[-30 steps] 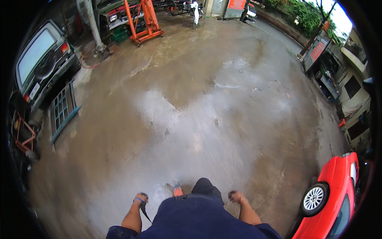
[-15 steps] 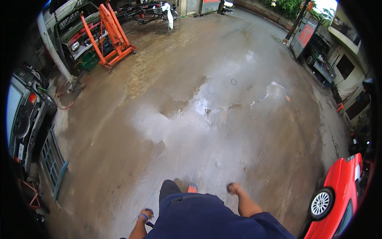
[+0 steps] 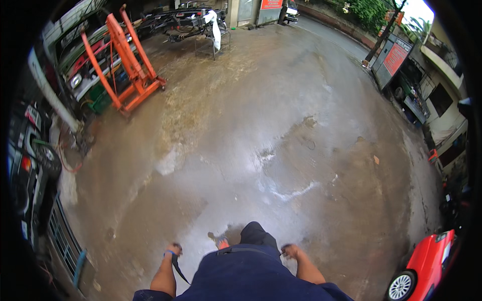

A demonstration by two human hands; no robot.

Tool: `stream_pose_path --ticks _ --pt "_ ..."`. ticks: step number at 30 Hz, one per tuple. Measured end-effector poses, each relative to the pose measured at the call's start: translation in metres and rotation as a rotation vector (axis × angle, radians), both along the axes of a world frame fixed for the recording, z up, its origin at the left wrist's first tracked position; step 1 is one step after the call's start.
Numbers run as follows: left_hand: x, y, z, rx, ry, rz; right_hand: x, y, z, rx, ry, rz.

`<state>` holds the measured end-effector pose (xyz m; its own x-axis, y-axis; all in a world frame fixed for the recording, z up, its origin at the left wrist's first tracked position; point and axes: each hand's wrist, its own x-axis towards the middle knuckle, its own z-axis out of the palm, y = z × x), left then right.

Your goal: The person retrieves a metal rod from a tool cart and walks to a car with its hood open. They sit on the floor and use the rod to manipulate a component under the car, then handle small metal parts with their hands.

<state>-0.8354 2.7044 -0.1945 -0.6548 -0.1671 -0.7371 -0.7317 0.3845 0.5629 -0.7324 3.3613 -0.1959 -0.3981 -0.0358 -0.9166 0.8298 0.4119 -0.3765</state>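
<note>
My left hand [image 3: 174, 249] is out beside my left hip with its fingers curled in. A blue band [image 3: 169, 253] circles that wrist, and a dark strap [image 3: 178, 270] dangles beside it toward my body. On the other side, my right hand [image 3: 290, 251] is near my right thigh, its fingers bent inward and dark at the tips. Whatever either hand may hold is too small to make out. Below me, one dark-clad knee [image 3: 257, 234] is forward, and a sandalled foot [image 3: 222, 243] shows at its left on the wet concrete floor [image 3: 241, 175].
An orange engine hoist [image 3: 131, 70] stands at the far left, beside a bare vehicle chassis [image 3: 186, 22] on a stand. Dark vehicles [image 3: 30, 165] and a blue metal frame [image 3: 65, 236] line the left. A red car [image 3: 427, 266] is at the near right. A gate [image 3: 394, 57] borders the road.
I have walked forward: the hoist and the red car sit lower in view. My left hand has swung forward, my right hand slightly back, and the other knee is now in front.
</note>
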Motion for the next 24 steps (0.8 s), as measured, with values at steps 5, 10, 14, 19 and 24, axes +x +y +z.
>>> stream_pose_path --ticks 5,10,14,19,24 --pt "-0.31 0.029 0.083 -0.093 0.242 0.052 -0.019 0.025 -0.077 -0.088 0.313 0.05" --pt "-0.45 0.076 0.081 -0.242 0.161 -0.045 -0.278 0.072 -0.099 0.005 0.181 0.373" --pt "-0.45 0.107 0.033 -0.157 0.075 -0.905 -0.521 0.115 -0.062 0.126 0.499 1.12" --pt "-0.498 0.131 -0.004 0.011 -0.436 -0.453 -0.882 0.151 0.029 0.132 0.379 -0.261" --pt "-0.725 0.143 -0.019 -0.009 -0.401 -0.494 -1.084 0.139 0.1 0.079 0.37 -0.446"
